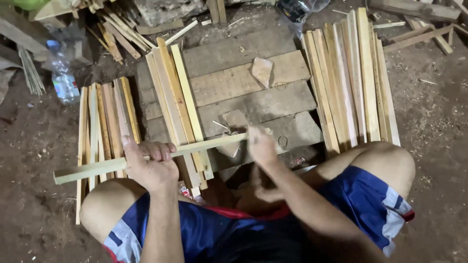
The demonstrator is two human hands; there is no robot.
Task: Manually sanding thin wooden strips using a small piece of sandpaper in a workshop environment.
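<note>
My left hand point(148, 163) grips a long pale wooden strip point(97, 168) that lies almost level across my lap, its free end pointing left. My right hand point(261, 146) is blurred at the strip's right end, over a board platform point(263, 104); whether it holds a tool or the strip itself I cannot tell. I sit on the ground in blue shorts with both knees spread. A few pale strips point(178, 102) lie slanted on the platform's left part.
A bundle of strips point(105, 124) lies by my left knee, a larger one point(353, 78) to the right. A wood chunk point(262, 71) rests on the boards. A plastic bottle point(62, 80) stands far left. Offcuts and shavings litter the dirt floor.
</note>
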